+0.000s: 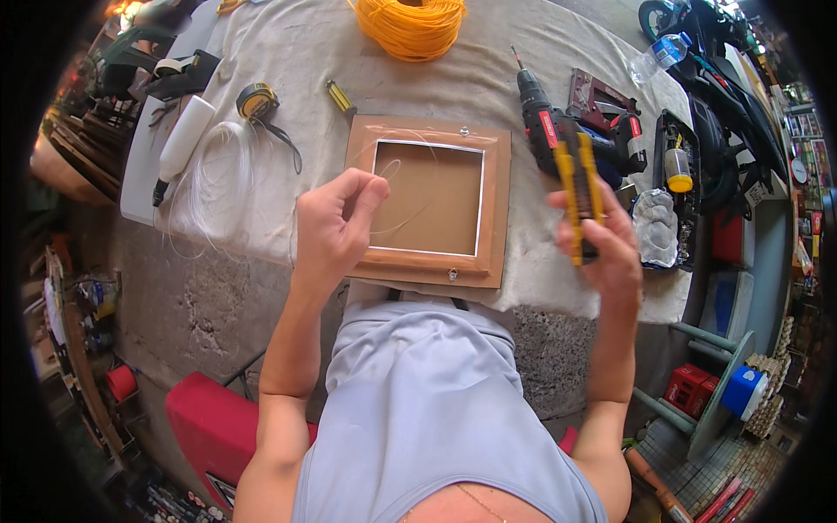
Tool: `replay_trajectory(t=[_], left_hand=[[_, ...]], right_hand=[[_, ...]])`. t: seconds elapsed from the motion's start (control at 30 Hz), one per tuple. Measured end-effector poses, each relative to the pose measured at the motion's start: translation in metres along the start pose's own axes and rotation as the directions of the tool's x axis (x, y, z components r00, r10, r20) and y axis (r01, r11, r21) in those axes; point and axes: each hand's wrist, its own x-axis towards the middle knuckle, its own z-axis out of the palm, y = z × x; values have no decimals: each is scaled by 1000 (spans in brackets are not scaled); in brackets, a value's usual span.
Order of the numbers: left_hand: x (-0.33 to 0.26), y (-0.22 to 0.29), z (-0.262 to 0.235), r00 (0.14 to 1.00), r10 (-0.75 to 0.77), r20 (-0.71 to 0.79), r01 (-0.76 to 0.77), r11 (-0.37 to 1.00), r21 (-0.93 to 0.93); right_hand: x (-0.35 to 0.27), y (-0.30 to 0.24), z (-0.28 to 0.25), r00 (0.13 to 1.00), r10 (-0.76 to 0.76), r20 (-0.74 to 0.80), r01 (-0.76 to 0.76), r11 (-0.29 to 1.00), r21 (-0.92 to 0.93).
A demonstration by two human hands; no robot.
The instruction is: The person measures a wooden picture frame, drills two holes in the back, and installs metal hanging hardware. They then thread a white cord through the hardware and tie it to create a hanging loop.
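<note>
My left hand (338, 213) is closed in a pinch on a thin clear nylon line (422, 214). The line loops loosely over a wooden picture frame (494, 205) that lies on the cloth-covered table. Small metal hangers (452, 275) sit on the frame's near and far sides, and a brown panel (440, 196) shows inside its white-edged opening. To the right of the frame, my right hand (610, 240) grips a yellow-and-black hand tool (586, 179) that resembles pliers. Motion blurs it, and my fingers cover its lower part.
A cordless drill (539, 118), a staple gun (602, 96) and an open toolbox (676, 131) lie right. Orange rope (410, 30) is at the far edge. A tape measure (257, 103), coiled clear line (228, 166), white bottle (185, 139) and yellow cutter (338, 94) lie left.
</note>
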Motion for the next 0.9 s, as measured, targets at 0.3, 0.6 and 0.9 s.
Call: replay_trajectory(t=[0.3,0.6,0.9], left_hand=[[7,12,0,999,40,-18,-39,999,33],[9,13,1,996,79,48,-83,993,82],[12,16,-1,995,72,72,-81,988,135]], right_hand=[[14,35,54,880,-378,288,403,272,-874],[24,20,45,676,-365,640,552,-325,-768],[28,5,44,623,-324,712,567,-440,-696]])
